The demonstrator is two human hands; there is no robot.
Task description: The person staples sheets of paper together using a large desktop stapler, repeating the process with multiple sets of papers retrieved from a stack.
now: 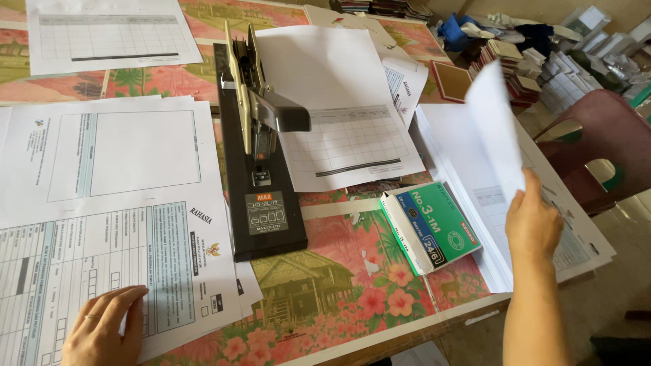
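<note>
My left hand lies flat, fingers spread, on a printed form at the table's near left edge. My right hand pinches a white sheet and lifts it upright off a thick stack of white paper at the right. Between my hands stands a large long-reach stapler on a black base, pointing away from me. A green box of staples lies just left of my right hand, against the stack's edge.
More forms cover the floral tablecloth: one under the stapler's head, one at the far left. Booklets and boxes are piled at the back right. A dark red plastic chair stands right of the table.
</note>
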